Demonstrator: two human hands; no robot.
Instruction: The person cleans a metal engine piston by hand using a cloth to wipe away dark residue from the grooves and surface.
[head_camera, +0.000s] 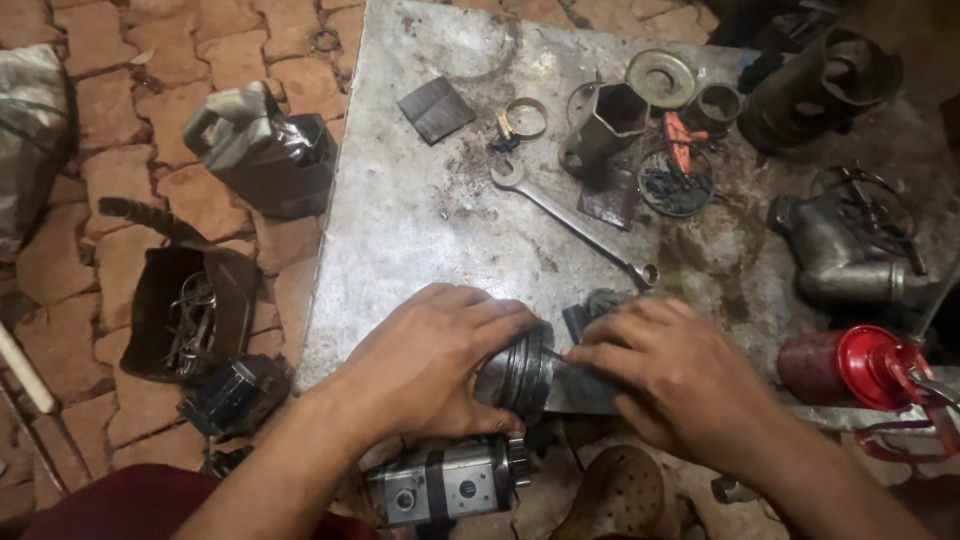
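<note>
Fingers of the left hand (435, 355) wrap the grooved metal piston (522, 368) at the table (400, 230) edge; the right hand (660, 365) pinches a thin pick (556, 357) against its grooves. It looks heavy, stiff, oily; best gripped around the body.

Both bare forearms are reaching in from the lower edge and converging toward the middle. The left hand (435, 360) is lying palm down, its fingers curling over and closing into a grip, knuckles facing up. The right hand (670, 375) is sitting just beside that grip, palm down too, its fingers bunching and pinching, with the fingertips (578, 352) pointing toward the left hand's fingertips. The 2 hands are nearly touching at the fingertips, with both wrists held fairly straight.
</note>
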